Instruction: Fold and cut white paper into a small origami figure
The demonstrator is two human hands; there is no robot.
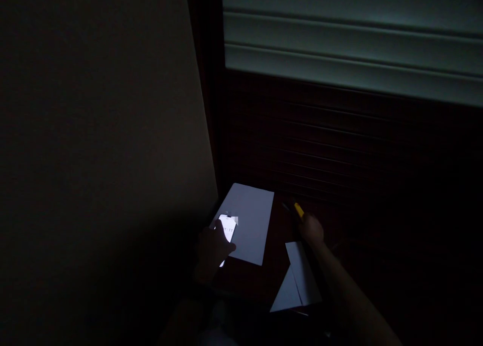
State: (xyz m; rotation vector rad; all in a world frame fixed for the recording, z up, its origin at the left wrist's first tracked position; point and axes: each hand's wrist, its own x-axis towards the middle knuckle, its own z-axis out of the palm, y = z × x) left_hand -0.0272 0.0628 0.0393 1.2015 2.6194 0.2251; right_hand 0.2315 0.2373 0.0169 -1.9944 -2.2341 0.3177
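My left hand point(213, 248) lies over a phone point(227, 229) with a brightly lit screen, its thumb and fingers gripping the sides. The phone rests partly on a white sheet of paper point(253, 215), covering its lower left part. To the right, my right hand point(312, 229) is closed around a slim yellow object point(299, 210), whose tip points away from me. Its kind is too dark to make out. A small greyish piece shows just left of it. Nearer to me lie folded or cut white paper pieces point(302, 275), below my right hand.
The dark reddish-brown tabletop point(245, 278) stands in a corner. A pale wall or panel point(113, 109) rises on the left. Behind the table is dark slatted wood point(302, 139), with light horizontal slats point(339, 39) above. Most of the surroundings are in deep shadow.
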